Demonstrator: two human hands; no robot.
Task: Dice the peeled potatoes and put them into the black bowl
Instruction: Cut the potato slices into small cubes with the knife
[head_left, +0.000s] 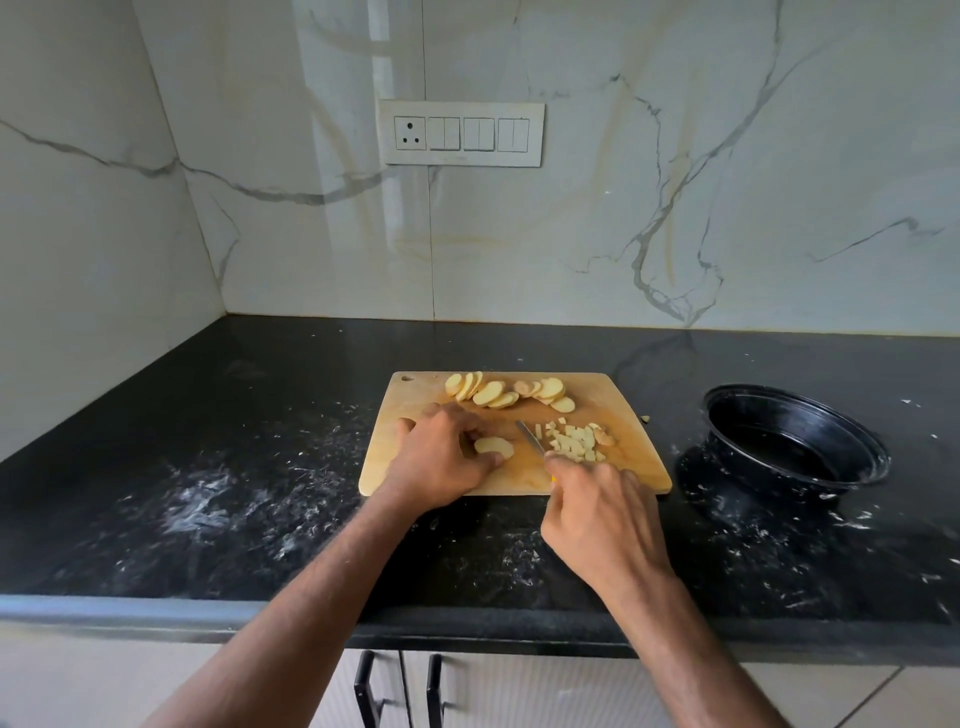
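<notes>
A wooden cutting board (623, 415) lies on the black counter. Along its far edge sit rows of peeled potato slices (488, 392). A heap of potato dice (574, 443) lies on the board's right half. My left hand (441, 457) holds a small stack of potato slices (493, 448) down near the board's middle, fingers curled over it. My right hand (597, 512) grips a knife (531, 438) with a yellow handle; the blade points away between the stack and the dice. The black bowl (852, 441) stands to the right of the board, tilted, with nothing visible inside.
The black counter (234, 467) carries white smears and flecks on both sides of the board. A marble-look wall with a switch panel (462, 134) rises behind. Cabinet doors with black handles (363, 691) are below the counter's front edge.
</notes>
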